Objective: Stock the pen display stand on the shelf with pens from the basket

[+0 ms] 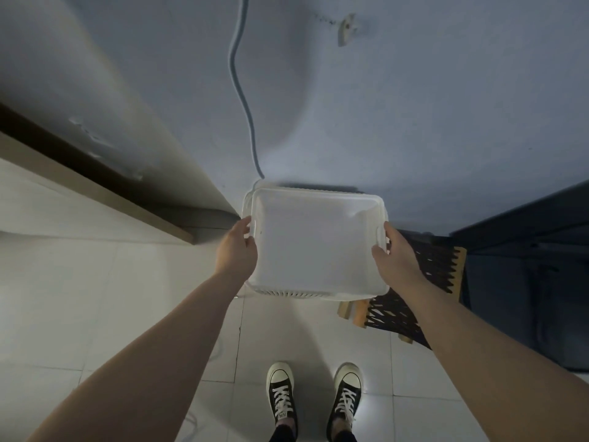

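Note:
A white plastic basket (pixel 315 244) is held out in front of me above the floor, close to the wall. Its inside looks bare; I see no pens in it. My left hand (pixel 237 250) grips its left rim at the handle, thumb on top. My right hand (pixel 396 256) grips the right handle in the same way. The pen display stand and the shelf are not in view.
A woven stool with wooden legs (pixel 424 282) stands under the basket's right side. A grey cable (pixel 242 100) runs down the blue wall. A dark cabinet (pixel 535 269) is at the right, a wooden-edged ledge (pixel 95 193) at the left. My sneakers (pixel 315 397) stand on white tiles.

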`<action>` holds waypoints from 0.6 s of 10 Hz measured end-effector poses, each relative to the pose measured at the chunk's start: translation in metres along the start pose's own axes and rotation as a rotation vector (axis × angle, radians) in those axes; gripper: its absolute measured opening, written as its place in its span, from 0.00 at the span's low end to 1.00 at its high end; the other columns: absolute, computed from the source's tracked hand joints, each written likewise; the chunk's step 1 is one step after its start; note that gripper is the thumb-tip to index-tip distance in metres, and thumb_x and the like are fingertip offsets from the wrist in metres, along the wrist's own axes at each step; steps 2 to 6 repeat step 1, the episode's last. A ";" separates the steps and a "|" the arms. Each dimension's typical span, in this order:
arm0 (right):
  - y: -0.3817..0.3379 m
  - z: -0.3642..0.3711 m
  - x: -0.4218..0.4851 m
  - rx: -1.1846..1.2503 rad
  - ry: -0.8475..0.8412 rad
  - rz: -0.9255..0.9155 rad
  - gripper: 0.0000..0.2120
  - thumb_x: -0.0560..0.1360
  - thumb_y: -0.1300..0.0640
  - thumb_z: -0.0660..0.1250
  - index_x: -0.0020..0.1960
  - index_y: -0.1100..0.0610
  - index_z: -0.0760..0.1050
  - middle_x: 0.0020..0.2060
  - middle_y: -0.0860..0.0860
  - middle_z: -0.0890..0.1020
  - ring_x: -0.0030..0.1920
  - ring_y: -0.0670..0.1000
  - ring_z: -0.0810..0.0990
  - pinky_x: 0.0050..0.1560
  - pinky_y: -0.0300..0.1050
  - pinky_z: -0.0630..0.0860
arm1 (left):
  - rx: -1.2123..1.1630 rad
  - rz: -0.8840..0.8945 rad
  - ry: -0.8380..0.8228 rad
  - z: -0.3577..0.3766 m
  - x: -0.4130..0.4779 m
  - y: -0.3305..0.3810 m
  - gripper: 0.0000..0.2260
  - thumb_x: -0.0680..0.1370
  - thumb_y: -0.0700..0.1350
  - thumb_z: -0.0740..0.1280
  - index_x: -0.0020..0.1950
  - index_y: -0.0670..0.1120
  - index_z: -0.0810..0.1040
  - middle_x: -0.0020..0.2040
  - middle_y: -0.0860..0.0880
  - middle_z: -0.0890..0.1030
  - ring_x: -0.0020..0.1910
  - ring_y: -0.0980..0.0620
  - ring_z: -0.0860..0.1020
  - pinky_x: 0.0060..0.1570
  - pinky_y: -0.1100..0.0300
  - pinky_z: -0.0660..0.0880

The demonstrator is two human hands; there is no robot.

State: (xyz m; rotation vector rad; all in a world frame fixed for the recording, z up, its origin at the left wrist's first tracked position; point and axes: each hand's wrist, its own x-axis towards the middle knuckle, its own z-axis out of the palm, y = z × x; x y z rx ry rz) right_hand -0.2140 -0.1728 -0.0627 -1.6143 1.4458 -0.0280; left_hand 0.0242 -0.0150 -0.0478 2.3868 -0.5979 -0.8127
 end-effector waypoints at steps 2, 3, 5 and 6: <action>-0.012 -0.013 -0.005 -0.038 -0.026 -0.057 0.28 0.77 0.54 0.62 0.74 0.48 0.57 0.71 0.50 0.67 0.71 0.54 0.66 0.70 0.58 0.65 | 0.095 0.053 0.003 -0.013 -0.002 0.019 0.23 0.77 0.41 0.60 0.72 0.46 0.65 0.66 0.45 0.73 0.65 0.45 0.71 0.63 0.52 0.68; -0.012 -0.013 -0.005 -0.038 -0.026 -0.057 0.28 0.77 0.54 0.62 0.74 0.48 0.57 0.71 0.50 0.67 0.71 0.54 0.66 0.70 0.58 0.65 | 0.095 0.053 0.003 -0.013 -0.002 0.019 0.23 0.77 0.41 0.60 0.72 0.46 0.65 0.66 0.45 0.73 0.65 0.45 0.71 0.63 0.52 0.68; -0.012 -0.013 -0.005 -0.038 -0.026 -0.057 0.28 0.77 0.54 0.62 0.74 0.48 0.57 0.71 0.50 0.67 0.71 0.54 0.66 0.70 0.58 0.65 | 0.095 0.053 0.003 -0.013 -0.002 0.019 0.23 0.77 0.41 0.60 0.72 0.46 0.65 0.66 0.45 0.73 0.65 0.45 0.71 0.63 0.52 0.68; -0.012 -0.013 -0.005 -0.038 -0.026 -0.057 0.28 0.77 0.54 0.62 0.74 0.48 0.57 0.71 0.50 0.67 0.71 0.54 0.66 0.70 0.58 0.65 | 0.095 0.053 0.003 -0.013 -0.002 0.019 0.23 0.77 0.41 0.60 0.72 0.46 0.65 0.66 0.45 0.73 0.65 0.45 0.71 0.63 0.52 0.68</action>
